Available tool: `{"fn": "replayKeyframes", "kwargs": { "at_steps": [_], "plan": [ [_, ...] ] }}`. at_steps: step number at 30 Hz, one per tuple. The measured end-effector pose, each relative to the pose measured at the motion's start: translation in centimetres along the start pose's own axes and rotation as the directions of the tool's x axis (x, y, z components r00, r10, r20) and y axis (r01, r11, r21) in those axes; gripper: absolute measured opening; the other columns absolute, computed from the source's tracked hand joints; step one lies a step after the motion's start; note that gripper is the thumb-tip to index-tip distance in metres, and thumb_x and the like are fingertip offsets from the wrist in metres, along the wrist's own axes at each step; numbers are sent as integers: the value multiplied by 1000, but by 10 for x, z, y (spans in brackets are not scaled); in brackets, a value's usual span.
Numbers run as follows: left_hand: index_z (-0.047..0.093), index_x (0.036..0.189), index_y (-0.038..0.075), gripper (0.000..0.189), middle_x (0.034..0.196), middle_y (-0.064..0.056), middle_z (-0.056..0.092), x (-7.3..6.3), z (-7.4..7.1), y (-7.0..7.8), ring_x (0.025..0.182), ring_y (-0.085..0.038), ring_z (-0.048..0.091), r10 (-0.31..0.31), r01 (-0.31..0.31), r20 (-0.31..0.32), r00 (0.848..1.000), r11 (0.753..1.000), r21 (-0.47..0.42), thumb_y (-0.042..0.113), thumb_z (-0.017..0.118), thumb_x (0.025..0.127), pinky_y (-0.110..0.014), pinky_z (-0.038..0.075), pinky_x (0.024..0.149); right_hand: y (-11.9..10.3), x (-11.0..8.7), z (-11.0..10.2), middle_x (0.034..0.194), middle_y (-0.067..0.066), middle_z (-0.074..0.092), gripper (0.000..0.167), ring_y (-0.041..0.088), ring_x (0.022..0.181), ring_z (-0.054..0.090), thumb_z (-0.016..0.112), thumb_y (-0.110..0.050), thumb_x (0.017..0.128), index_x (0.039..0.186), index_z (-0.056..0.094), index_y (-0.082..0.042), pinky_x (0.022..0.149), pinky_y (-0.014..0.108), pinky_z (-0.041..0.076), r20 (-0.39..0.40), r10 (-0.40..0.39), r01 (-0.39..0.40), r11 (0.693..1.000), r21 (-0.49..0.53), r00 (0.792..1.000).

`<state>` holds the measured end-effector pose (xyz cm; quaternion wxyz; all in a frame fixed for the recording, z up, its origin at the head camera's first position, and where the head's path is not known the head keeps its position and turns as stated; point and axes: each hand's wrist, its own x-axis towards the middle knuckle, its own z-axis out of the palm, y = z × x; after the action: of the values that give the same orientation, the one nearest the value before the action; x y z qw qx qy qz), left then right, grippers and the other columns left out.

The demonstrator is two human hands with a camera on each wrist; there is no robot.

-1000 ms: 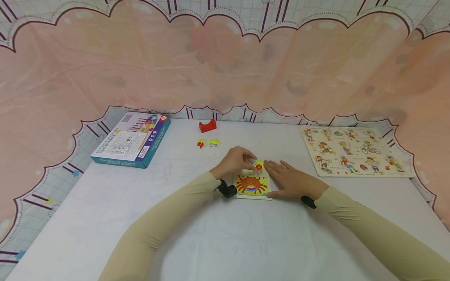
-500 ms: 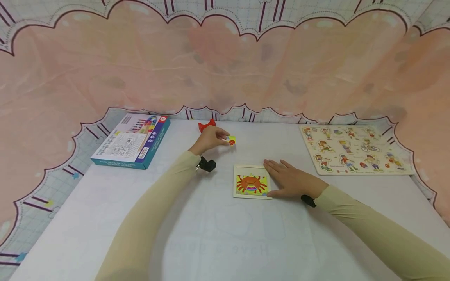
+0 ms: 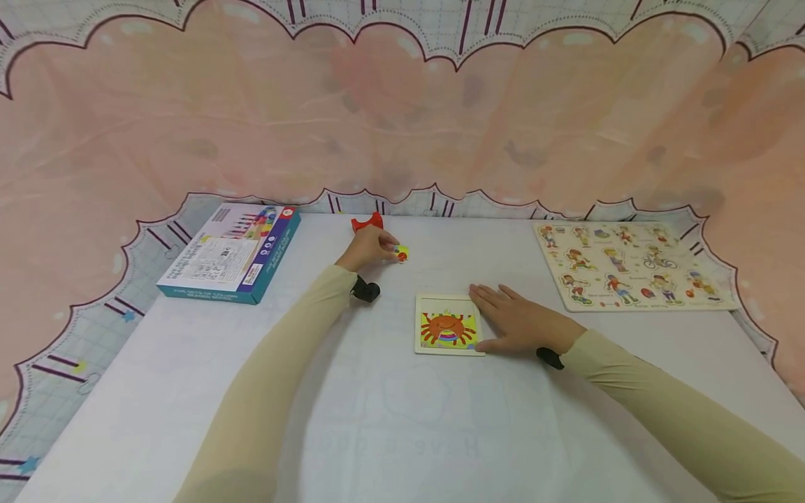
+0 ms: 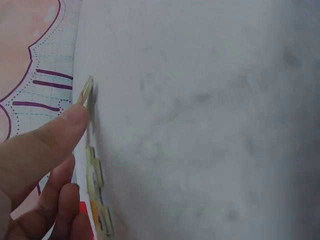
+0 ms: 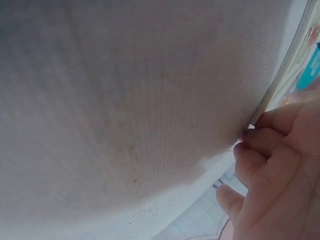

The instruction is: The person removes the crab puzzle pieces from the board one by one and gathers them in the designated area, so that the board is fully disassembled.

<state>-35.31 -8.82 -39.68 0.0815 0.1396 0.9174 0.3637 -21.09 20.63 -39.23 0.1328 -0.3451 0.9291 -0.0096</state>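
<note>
My left hand (image 3: 371, 248) pinches a small yellow puzzle piece (image 3: 401, 253) with a red shape on it, at the back of the table. In the left wrist view this puzzle piece (image 4: 87, 90) stands on edge beyond the thumb, and more puzzle pieces (image 4: 95, 175) lie on the table below it. The head view hides those behind the hand. My right hand (image 3: 525, 321) lies with fingers stretched along the right edge of a square puzzle tray (image 3: 418, 328). A red crab picture (image 3: 449, 328) fills the tray's lower part; its upper strip is bare.
Just behind my left hand is a red curved block (image 3: 367, 222). A flat boxed set (image 3: 229, 251) lies at the back left. On the right lies a wooden board (image 3: 635, 269) with several pictured figures of children.
My left hand has carried the puzzle piece from the tray's top to the back left, and since half a second ago slightly further left. My right hand has stayed at the tray.
</note>
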Motion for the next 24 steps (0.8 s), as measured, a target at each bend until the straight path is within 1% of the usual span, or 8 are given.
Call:
{"fn": "replayKeyframes", "kwargs": {
  "at_steps": [5,11,14,19,24],
  "plan": [
    [70,108,3,34,101,-13,68,-1,0,0,94,-20,58,-12,12,-4,1000,999,36,9,77,76,-31,48,87,1,1,0,157,15,15,99,29,146,16,49,-66,85,149,15,0,116,51,13,9,4,-4,1000,-10,1000],
    [70,107,2,33,100,-13,68,0,-1,-2,92,-19,57,1,-1,-4,1000,998,59,8,78,75,-30,47,86,1,1,0,157,15,15,99,30,146,15,51,-65,84,149,15,0,116,51,13,11,5,-5,1000,0,1000],
    [70,106,1,33,101,-13,67,0,-1,-2,93,-20,56,-2,2,2,1000,998,60,8,77,75,-32,47,87,1,1,0,157,15,15,99,30,146,15,50,-66,84,149,15,0,116,51,13,10,5,-5,1000,4,1000],
    [70,107,2,32,106,-14,68,0,-2,-2,98,-23,58,-28,27,11,1000,998,50,9,77,76,-35,47,91,2,2,1,157,15,15,100,29,146,15,49,-68,83,149,15,0,117,51,12,12,7,-7,1000,1,1000],
    [69,108,2,32,108,-14,68,0,-2,-4,99,-23,58,-43,42,18,999,998,51,10,75,78,-35,47,92,2,2,1,157,15,15,100,30,146,15,49,-68,83,149,15,0,116,51,12,11,5,-5,1000,2,1000]
  ]
}}
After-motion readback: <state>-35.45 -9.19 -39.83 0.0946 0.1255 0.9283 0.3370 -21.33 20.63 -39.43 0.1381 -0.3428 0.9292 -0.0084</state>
